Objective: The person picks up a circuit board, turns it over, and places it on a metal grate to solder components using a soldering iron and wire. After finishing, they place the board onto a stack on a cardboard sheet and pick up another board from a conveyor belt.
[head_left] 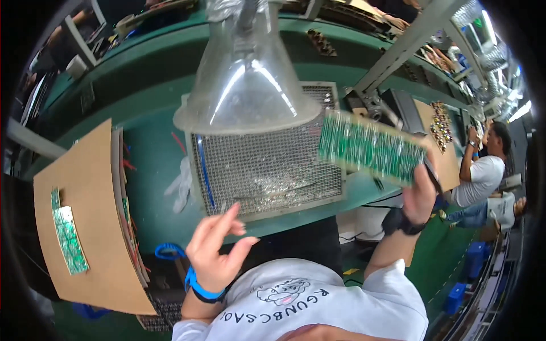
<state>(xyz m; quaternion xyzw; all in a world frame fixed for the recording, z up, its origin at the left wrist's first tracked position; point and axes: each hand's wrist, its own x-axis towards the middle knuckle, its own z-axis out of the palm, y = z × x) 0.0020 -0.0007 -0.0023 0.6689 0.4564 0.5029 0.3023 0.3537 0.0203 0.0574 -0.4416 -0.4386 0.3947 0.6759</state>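
My right hand (420, 193) grips the right end of a long green circuit board (369, 149), lifted and tilted above the right side of a wire-mesh tray (261, 165). The board is slightly blurred, and a narrow dark thing at the hand's outer edge is too unclear to name. My left hand (216, 244) holds nothing. Its fingers are apart, just in front of the tray's near edge, and a blue wrist strap (203, 290) circles that wrist. Small shiny bits lie on the mesh.
A clear fume hood (250, 91) hangs over the tray. At left, stacked cardboard sheets (91, 227) carry another green board (69, 238). A crumpled white glove (182, 186) lies beside the tray. To the right are a metal post (404, 48) and other people (483, 170).
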